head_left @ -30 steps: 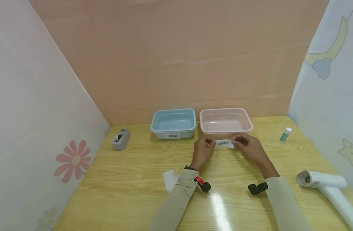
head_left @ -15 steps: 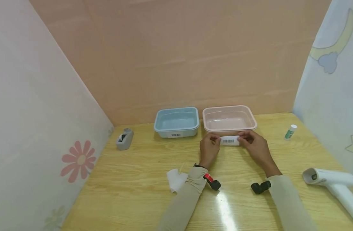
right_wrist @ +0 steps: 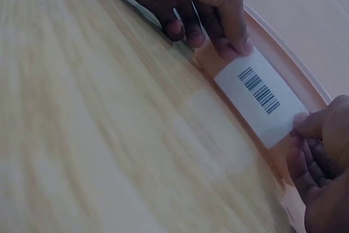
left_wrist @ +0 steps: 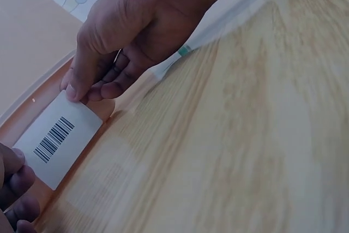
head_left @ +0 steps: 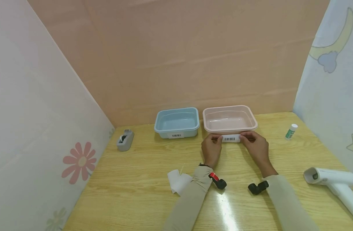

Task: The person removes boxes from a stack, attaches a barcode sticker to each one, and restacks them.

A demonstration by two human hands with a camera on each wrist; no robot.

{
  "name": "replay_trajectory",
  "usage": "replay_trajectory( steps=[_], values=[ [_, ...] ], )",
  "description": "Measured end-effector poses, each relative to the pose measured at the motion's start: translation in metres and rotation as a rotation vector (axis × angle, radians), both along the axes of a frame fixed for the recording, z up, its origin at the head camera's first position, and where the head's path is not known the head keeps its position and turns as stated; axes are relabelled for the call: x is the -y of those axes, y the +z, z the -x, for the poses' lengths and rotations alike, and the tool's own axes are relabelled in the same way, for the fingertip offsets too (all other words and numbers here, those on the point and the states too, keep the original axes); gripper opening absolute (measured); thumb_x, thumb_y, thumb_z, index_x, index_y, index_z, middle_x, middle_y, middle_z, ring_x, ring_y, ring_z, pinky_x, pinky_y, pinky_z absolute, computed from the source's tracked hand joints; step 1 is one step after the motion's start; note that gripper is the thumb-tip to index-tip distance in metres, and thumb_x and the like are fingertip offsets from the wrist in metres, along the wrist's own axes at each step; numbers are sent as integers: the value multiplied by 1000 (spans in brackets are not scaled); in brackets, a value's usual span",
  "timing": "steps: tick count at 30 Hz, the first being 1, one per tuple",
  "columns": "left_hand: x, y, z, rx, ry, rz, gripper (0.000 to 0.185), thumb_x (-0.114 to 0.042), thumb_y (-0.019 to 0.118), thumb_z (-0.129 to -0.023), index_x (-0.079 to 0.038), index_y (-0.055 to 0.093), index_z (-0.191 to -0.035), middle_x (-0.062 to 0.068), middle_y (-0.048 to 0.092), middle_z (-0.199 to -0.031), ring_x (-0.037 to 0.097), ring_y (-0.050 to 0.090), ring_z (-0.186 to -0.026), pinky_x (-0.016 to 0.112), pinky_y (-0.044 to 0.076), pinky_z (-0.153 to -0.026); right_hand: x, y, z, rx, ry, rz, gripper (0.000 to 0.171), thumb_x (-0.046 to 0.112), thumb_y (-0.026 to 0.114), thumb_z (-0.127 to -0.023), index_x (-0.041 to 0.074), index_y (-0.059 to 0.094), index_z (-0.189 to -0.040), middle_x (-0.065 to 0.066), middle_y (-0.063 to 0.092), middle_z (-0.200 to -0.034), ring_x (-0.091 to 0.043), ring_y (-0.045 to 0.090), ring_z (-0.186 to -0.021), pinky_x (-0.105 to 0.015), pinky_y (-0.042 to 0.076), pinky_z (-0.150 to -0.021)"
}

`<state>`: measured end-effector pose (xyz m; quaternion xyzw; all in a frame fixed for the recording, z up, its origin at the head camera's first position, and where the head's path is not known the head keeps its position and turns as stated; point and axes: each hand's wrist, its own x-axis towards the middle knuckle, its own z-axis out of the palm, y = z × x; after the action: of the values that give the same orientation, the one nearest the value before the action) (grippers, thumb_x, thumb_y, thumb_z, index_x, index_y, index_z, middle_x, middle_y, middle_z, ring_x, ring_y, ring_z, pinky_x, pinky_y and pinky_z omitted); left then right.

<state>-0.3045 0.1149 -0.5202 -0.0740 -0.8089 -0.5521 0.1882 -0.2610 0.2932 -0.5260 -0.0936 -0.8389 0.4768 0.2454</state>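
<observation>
Pinching a barcode label (head_left: 231, 138) by its ends with fingers of left hand (head_left: 212, 150) and right hand (head_left: 256, 148), at the front of the pink tub (head_left: 229, 129), perhaps touching. Risk of creasing or tilting from uneven pulling, slipping from loosened grip.

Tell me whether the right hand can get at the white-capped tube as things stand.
Probably yes, after letting go: the right hand pinches one end of the barcode label, while only tabletop shows between that hand and the tube.
</observation>
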Motion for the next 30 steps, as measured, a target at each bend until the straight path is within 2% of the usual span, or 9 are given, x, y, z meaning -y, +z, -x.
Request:
replay_trajectory(
  steps=[5, 10, 20, 30],
  values=[
    [-4, 0, 0, -6, 33, -2, 8, -19, 81, -87, -15, 75, -83, -9, 66, -75, 1, 56, -66, 21, 44, -61, 5, 0, 1, -5, -37, 53, 32, 32, 73, -94, 6, 67, -110, -9, 71, -108, 4, 58, -88, -10, 45, -74],
    [-7, -1, 1, -13, 71, 2, 8, -20, 81, -87, -16, 75, -84, -10, 67, -75, 2, 57, -67, 22, 44, -61, 11, 2, 2, -22, -83, 108, 30, 26, 75, -93, 3, 60, -105, -11, 70, -107, 5, 58, -89, -9, 46, -74],
    [-13, -5, 3, -20, 119, 34, 8, -22, 80, -87, -18, 74, -84, -13, 65, -74, 0, 55, -67, 21, 43, -60, 15, -1, 4, -50, -144, 125, 26, 25, 75, -92, 3, 63, -100, -10, 72, -106, 4, 60, -87, -10, 47, -73],
    [-18, -4, 3, -50, 184, 45, 9, -21, 80, -87, -18, 72, -83, -11, 65, -75, 3, 57, -66, 24, 44, -58, 21, -2, 9, -132, -180, 150, 22, 21, 77, -90, 3, 65, -96, -10, 73, -99, 3, 61, -79, -10, 47, -68]
  ],
)
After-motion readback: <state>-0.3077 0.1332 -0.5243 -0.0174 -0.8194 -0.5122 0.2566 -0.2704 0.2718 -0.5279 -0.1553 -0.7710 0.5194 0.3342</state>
